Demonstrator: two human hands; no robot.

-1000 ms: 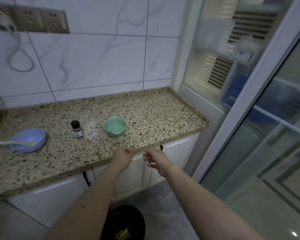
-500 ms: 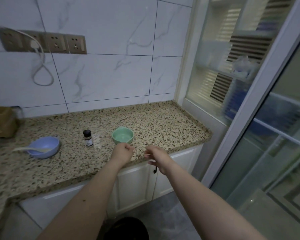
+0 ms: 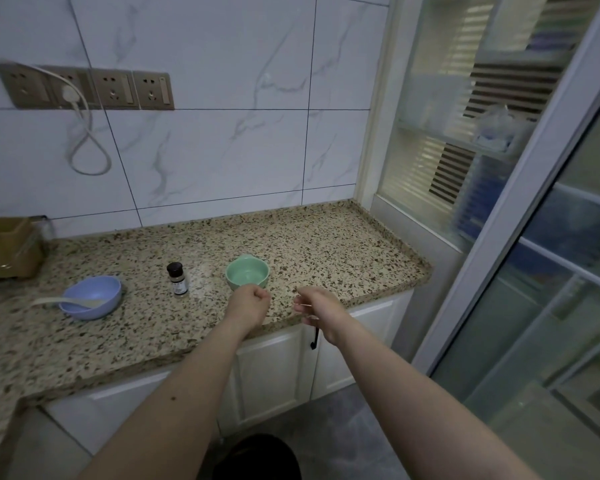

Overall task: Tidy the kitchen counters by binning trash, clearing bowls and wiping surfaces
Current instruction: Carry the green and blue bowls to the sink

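Note:
A small green bowl stands on the speckled stone counter, near its front edge. My left hand is a closed fist just in front of that bowl, with nothing visible in it. My right hand hovers over the counter's front edge to the right, fingers loosely curled and apart. Further left, a blue bowl holds a pale spoon. A small bottle with a dark cap stands between the two bowls.
A black bin sits on the floor below my arms, in front of white cabinet doors. A brown box stands at the counter's far left. Wall sockets with a looped white cord are above. A glass sliding door borders the right.
Both hands rose from the counter's front edge to just over it, the left fist nearing the green bowl. The view tilted upward, so less of the bin shows.

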